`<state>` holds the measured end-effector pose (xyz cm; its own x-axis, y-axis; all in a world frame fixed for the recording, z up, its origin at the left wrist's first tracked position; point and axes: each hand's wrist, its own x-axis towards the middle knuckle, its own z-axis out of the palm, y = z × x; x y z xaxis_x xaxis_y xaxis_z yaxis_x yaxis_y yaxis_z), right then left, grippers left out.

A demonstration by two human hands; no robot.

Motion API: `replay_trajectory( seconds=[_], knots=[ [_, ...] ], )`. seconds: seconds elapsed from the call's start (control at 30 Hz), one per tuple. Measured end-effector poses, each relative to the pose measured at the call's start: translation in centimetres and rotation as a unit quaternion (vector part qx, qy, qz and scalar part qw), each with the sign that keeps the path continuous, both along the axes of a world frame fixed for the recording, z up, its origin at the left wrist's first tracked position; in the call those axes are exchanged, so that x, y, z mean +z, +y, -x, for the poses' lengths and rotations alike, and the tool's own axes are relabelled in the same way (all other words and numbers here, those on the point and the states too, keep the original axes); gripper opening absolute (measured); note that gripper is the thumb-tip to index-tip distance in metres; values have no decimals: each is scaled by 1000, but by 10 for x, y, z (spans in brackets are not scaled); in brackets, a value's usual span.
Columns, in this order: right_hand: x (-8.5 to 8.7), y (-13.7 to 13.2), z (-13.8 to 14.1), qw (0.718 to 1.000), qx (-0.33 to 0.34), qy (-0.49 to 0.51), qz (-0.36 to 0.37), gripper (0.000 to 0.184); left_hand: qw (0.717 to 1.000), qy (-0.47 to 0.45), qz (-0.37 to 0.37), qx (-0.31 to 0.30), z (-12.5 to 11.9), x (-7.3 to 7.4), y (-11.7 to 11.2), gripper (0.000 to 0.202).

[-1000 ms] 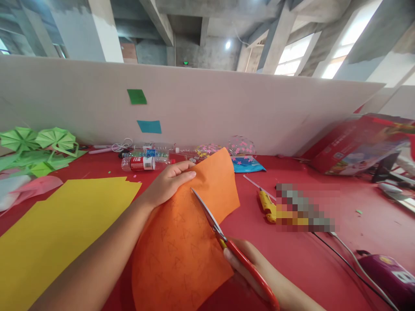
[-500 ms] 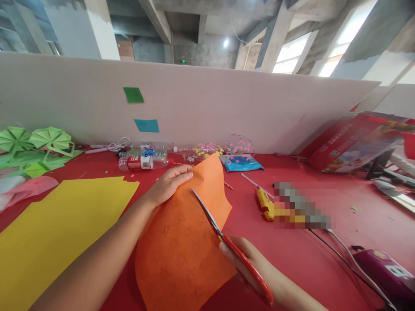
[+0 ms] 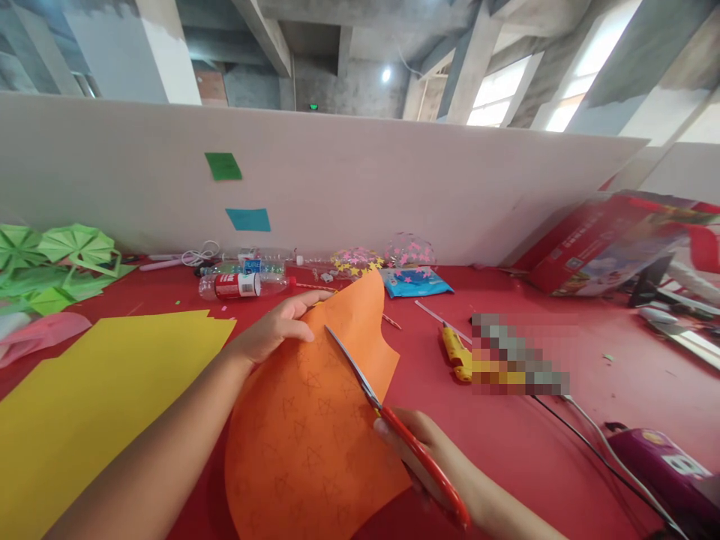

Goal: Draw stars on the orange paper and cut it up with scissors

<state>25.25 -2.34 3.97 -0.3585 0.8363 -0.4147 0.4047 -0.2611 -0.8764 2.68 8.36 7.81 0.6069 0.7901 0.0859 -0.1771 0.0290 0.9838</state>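
A curved sheet of orange paper (image 3: 315,435) with several drawn star outlines stands partly raised over the red table. My left hand (image 3: 284,326) grips its upper left edge, thumb on the near face and fingers behind. In my right hand (image 3: 413,439) is a pair of red-handled scissors (image 3: 360,375), fingers closed round the handles. The blades point up and left across the sheet's face. I cannot tell whether an edge lies between them. The upper right edge of the paper has a curved, cut-looking outline.
Yellow sheets (image 3: 112,390) lie left, with green folded paper shapes (image 3: 79,244) behind. Plastic bottles (image 3: 239,285) and a blue packet (image 3: 419,282) line the white partition (image 3: 337,180). A yellow glue gun (image 3: 458,352), cables and a purple device (image 3: 664,465) are at right.
My left hand has slid slightly down and left along the paper, its thumb lower on the sheet. The orange paper leans a little further left. The scissors stay in my right hand.
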Motion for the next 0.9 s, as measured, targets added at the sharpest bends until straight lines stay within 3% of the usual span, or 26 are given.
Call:
replay_trajectory(
  seconds=[0.23, 0.43, 0.73, 0.9],
  knots=[
    [-8, 0, 2, 999, -12, 38, 28, 44, 998, 26, 35, -49, 4, 4, 0, 64],
    [-5, -1, 3, 998, -28, 50, 20, 41, 998, 57, 21, -31, 12, 6, 5, 62],
    [-19, 1, -1, 998, -2, 64, -9, 42, 997, 63, -5, -41, 11, 4, 5, 68],
    [-20, 0, -3, 997, 3, 69, -33, 44, 996, 40, -26, -73, 6, 11, -2, 88]
  ],
)
